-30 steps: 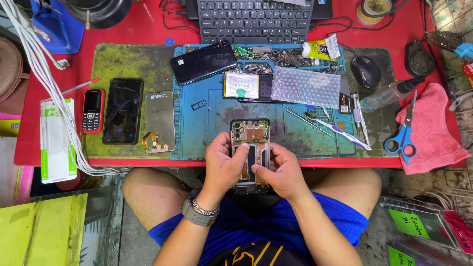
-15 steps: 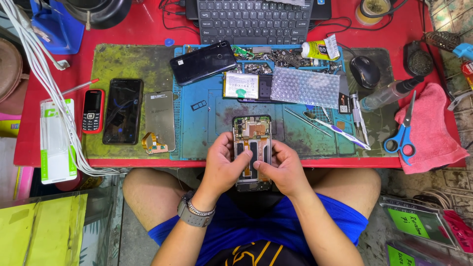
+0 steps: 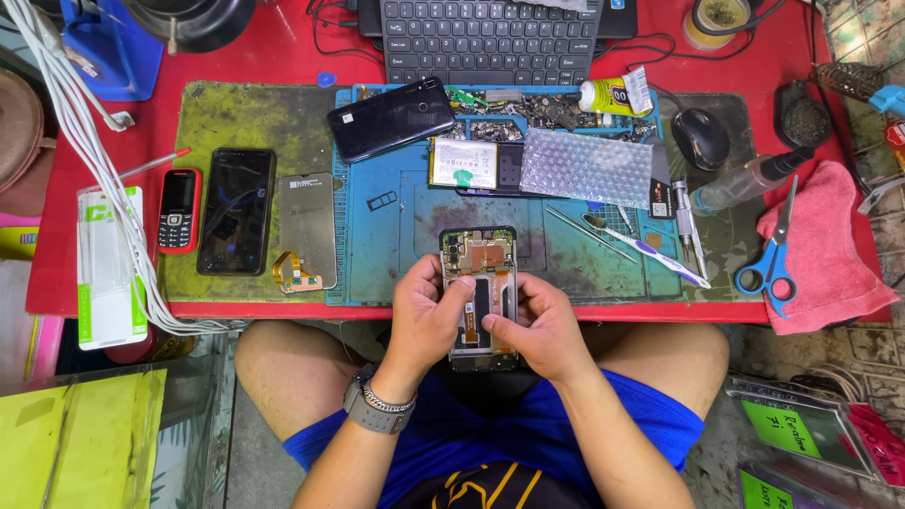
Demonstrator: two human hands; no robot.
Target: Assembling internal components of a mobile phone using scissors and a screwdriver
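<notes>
While the red desk (image 3: 283, 61) spreads out wide, start at the far left, where a small red keypad phone (image 3: 177, 210) lies beside a dark smartphone (image 3: 236, 210) and a bare metal back plate (image 3: 308, 229) on the green mat (image 3: 236, 118), all well apart from the action. Moving in, the left hand (image 3: 426, 319) curls around the left edge of the opened phone (image 3: 479, 283), thumb pressing on its exposed middle. That phone hangs just over the near edge of the blue work mat (image 3: 396, 245), above the lap, its long axis running straight away from the body, camera end farthest out. Both hands touch it, so neither is nearer; it sits squarely between them. Now the right hand (image 3: 537, 328) clasps the right edge, thumb reaching across onto the dark centre strip. Further right, tweezers (image 3: 570, 231) and a toothbrush (image 3: 650, 253) lie near, then blue-handled scissors (image 3: 768, 259) rest on a pink cloth (image 3: 825, 273).
</notes>
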